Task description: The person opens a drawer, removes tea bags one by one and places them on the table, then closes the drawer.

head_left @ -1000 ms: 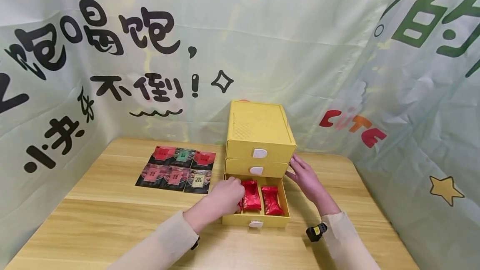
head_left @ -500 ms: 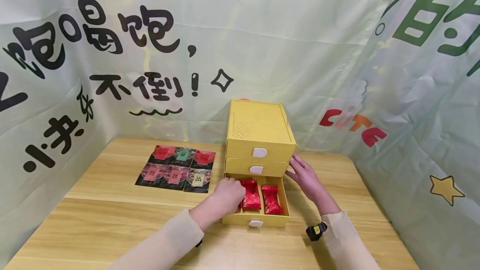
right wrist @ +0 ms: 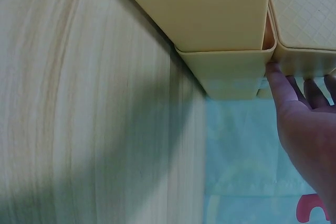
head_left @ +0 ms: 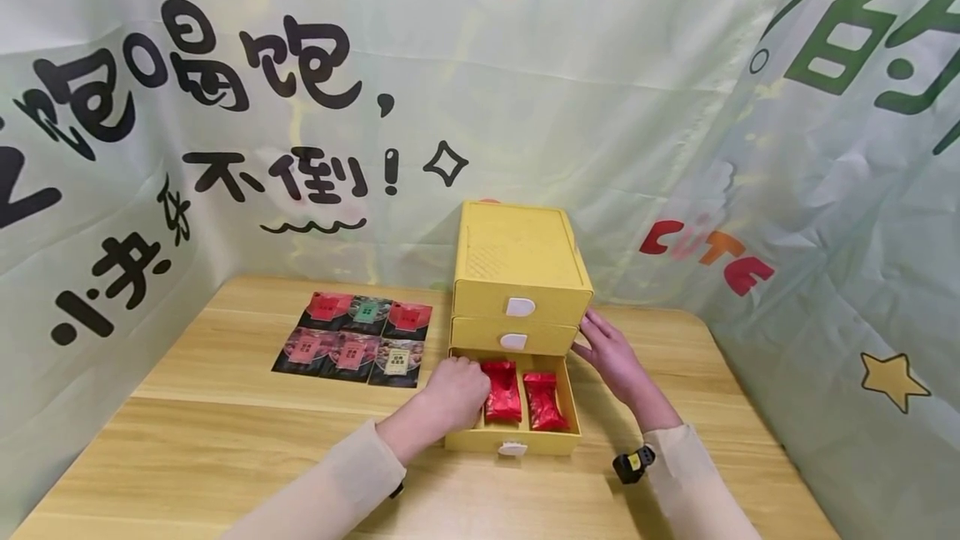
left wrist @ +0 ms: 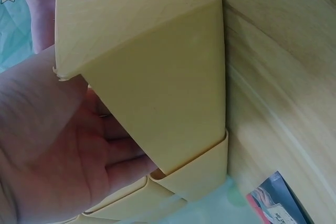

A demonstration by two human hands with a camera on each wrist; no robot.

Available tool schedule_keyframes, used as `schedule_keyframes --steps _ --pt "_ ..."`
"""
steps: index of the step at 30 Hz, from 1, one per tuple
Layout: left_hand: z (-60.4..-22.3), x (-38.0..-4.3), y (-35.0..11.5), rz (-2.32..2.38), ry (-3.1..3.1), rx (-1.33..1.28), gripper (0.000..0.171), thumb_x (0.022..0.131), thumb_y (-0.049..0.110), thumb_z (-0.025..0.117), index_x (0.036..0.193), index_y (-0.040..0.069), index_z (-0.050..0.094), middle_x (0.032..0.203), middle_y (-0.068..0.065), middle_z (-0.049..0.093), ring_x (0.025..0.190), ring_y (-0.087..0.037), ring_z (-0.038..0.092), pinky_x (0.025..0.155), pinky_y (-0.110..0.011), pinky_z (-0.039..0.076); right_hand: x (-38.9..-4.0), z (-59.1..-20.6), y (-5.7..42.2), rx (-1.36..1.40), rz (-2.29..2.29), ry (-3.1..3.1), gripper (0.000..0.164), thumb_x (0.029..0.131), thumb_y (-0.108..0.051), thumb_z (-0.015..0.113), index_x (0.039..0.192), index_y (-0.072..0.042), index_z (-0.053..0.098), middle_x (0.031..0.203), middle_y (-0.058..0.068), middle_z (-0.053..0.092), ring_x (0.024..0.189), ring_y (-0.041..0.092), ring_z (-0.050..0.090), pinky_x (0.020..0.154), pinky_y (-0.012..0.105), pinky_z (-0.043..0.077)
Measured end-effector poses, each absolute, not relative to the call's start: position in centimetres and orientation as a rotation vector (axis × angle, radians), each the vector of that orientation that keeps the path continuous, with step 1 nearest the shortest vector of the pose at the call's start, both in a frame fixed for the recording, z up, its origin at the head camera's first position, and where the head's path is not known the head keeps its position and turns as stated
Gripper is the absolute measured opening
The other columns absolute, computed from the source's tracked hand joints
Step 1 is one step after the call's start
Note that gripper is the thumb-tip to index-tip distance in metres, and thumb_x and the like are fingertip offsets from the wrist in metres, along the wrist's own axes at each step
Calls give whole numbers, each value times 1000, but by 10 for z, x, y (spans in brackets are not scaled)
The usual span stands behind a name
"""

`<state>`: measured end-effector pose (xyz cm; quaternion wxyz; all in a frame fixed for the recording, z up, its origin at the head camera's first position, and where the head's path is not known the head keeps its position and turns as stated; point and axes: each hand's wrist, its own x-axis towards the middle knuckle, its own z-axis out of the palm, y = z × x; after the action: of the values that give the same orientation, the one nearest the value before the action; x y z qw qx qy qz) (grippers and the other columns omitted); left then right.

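Observation:
A yellow three-drawer box (head_left: 522,248) stands on the table with its bottom drawer (head_left: 551,442) pulled out. Two shiny red packets (head_left: 502,391) lie in the drawer's middle and right parts. My left hand (head_left: 452,394) reaches over the drawer's left wall; in the left wrist view its palm shows, while the fingertips are hidden behind the drawer wall (left wrist: 163,98). Whether it holds anything in there I cannot tell. My right hand (head_left: 615,361) rests its fingers against the box's right side, fingers fairly straight in the right wrist view.
Several flat dark pouches (head_left: 351,340) with red, green and cream labels lie in two rows on the wooden table (head_left: 247,448), left of the box. A printed cloth (head_left: 420,48) hangs behind and on both sides.
My left hand has shifted slightly right over the drawer. A bit of red that showed below its fingers is out of sight. My right hand and the box stay put.

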<state>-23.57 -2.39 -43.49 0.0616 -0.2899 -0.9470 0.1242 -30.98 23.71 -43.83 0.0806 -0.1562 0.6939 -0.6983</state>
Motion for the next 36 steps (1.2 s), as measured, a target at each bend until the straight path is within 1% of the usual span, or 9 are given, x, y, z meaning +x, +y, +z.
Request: schedule_keyframes --steps 5,10,13,18,23,29,33,36 --pt "-437 -236 -24 345 -2835 -871 10 69 22 65 76 15 62 69 1 57 61 -15 48 53 -28 45 -310 -439 238 -471 -2087 2073 57 97 -32 37 144 -7 16 149 9 17 129 16 22 102 45 31" --pt "-439 -238 -24 368 -2766 -867 5 69 17 65 73 16 62 67 2 58 58 -14 47 48 -27 45 -309 -439 237 -473 -2082 2084 57 97 -32 37 144 -7 16 149 10 18 129 16 23 101 43 33" --pt "-441 -239 -24 375 -2731 -861 5 71 14 66 72 17 61 67 2 59 58 -14 47 46 -28 46 -309 -439 237 -470 -2087 2083 57 97 -32 37 144 -7 16 149 10 18 129 16 23 100 41 35" --pt "-441 -240 -23 369 -2719 -861 5 76 14 65 73 17 62 69 3 60 59 -14 48 44 -29 47 -309 -440 237 -460 -2090 2087 56 97 -31 38 144 -7 18 148 10 20 129 16 24 99 38 37" --pt "-437 -238 -25 336 -2722 -874 5 77 13 63 73 16 62 69 2 60 59 -14 48 45 -28 46 -310 -439 236 -460 -2089 2094 56 97 -31 38 144 -7 19 148 10 21 128 16 24 99 38 37" --pt "-427 -234 -30 273 -2700 -903 6 74 10 64 73 15 61 69 2 60 58 -13 48 47 -27 47 -309 -438 237 -462 -2088 2091 57 97 -32 37 144 -7 18 148 11 20 129 16 23 100 39 36" --pt "-418 -229 -34 239 -2682 -912 6 74 9 64 76 14 62 71 1 62 60 -14 50 49 -27 48 -309 -439 237 -467 -2087 2086 57 97 -31 37 144 -6 16 149 11 18 129 16 22 101 41 34" --pt "-412 -226 -38 219 -2677 -910 7 76 9 63 82 13 63 76 1 63 64 -14 52 50 -26 49 -309 -439 236 -464 -2093 2084 56 97 -31 37 144 -6 17 149 11 19 129 16 23 101 41 34"
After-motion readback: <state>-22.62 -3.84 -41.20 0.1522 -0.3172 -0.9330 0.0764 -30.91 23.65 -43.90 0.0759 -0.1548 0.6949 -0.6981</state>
